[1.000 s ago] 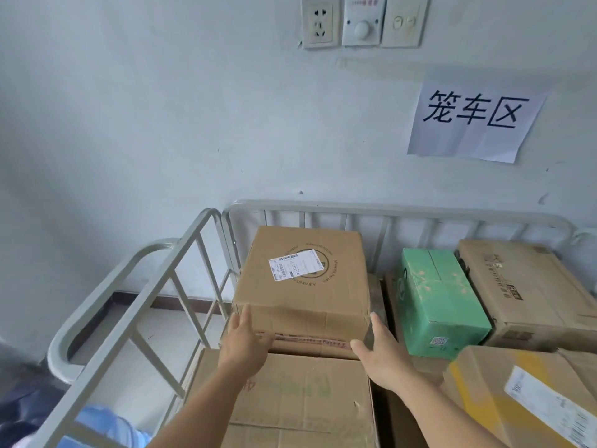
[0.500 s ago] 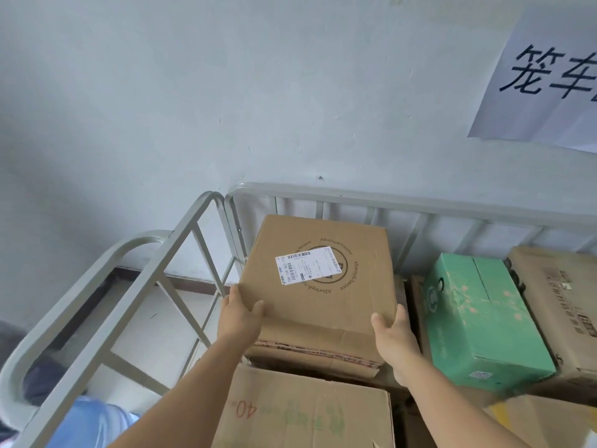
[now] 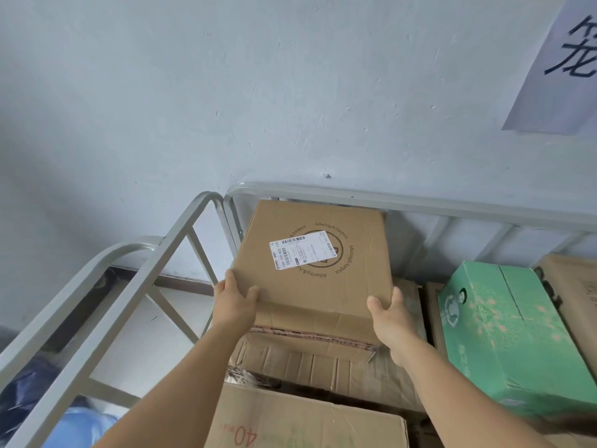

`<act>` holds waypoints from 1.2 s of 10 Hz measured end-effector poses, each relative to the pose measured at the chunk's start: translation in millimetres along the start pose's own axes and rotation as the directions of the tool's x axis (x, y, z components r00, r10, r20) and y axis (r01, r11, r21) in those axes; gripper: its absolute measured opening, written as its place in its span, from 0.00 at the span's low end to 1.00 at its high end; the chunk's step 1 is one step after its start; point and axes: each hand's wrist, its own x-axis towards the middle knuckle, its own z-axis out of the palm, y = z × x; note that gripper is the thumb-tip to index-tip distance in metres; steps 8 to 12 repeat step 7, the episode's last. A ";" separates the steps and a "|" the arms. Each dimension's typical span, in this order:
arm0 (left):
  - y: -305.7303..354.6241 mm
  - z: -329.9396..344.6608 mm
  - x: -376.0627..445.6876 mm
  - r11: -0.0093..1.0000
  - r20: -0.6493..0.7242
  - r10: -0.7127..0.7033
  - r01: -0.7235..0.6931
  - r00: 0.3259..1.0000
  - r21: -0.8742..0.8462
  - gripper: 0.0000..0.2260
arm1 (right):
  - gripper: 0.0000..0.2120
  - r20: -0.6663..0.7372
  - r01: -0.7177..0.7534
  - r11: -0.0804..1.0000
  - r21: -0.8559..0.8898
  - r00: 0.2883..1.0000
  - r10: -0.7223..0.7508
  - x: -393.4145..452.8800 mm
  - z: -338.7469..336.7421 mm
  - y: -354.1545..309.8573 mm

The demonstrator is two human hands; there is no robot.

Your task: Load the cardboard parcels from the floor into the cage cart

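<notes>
1. Between the earlier frames and this one, the brown cardboard parcel with a white shipping label [image 3: 315, 270] had slid further back toward the cage cart's grey metal rear rail [image 3: 420, 203], and the camera had swung leftward so the paper wall sign [image 3: 562, 63] sat cut off at the right edge.
2. Left hand [image 3: 234, 302] gripped the parcel's near left corner, thumb on top; right hand [image 3: 392, 321] held the near right corner, thumb along the edge.
3. That parcel lay inside the cart's back left corner, resting on a creased brown carton [image 3: 323, 367], with a green printed box [image 3: 504, 328] just beside it on the right.
4. Judged step: seating the parcel on the stack.
5. Next would likely call for squaring it against the rails, then letting go with both hands and turning back for another parcel from the floor.
</notes>
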 end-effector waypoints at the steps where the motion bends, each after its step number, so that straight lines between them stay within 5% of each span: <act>1: -0.9 3.7 6.2 1.000 -0.006 0.001 -0.001 1.000 0.009 0.29 | 0.31 0.002 0.004 1.000 0.016 1.000 -0.004 10.8 1.9 -0.9; 3: -1.7 7.9 7.4 0.998 -0.032 0.029 -0.027 0.999 0.065 0.29 | 0.32 -0.011 0.015 1.000 0.017 1.000 -0.015 17.1 4.7 1.6; 4: 1.8 8.4 0.2 0.962 -0.029 0.089 -0.078 0.996 0.263 0.25 | 0.33 -0.029 0.039 0.998 -0.046 0.999 -0.040 14.7 5.1 -0.5; 5: 7.1 6.0 -11.6 0.834 0.043 0.165 -0.162 0.985 0.528 0.25 | 0.33 -0.012 0.118 0.947 -0.299 0.992 -0.128 7.7 3.1 -1.3; 6: 13.4 2.2 -31.7 0.747 0.132 0.201 -0.239 0.971 0.621 0.26 | 0.34 0.068 0.212 0.815 -0.539 0.976 -0.209 -7.1 -1.1 0.6; 7: 23.8 -1.3 -54.9 0.735 0.171 0.199 -0.262 0.965 0.625 0.28 | 0.34 0.135 0.283 0.710 -0.645 0.956 -0.259 -23.4 -6.1 0.9; 12: 23.8 -1.3 -54.9 0.735 0.171 0.199 -0.262 0.965 0.625 0.28 | 0.34 0.135 0.283 0.710 -0.645 0.956 -0.259 -23.4 -6.1 0.9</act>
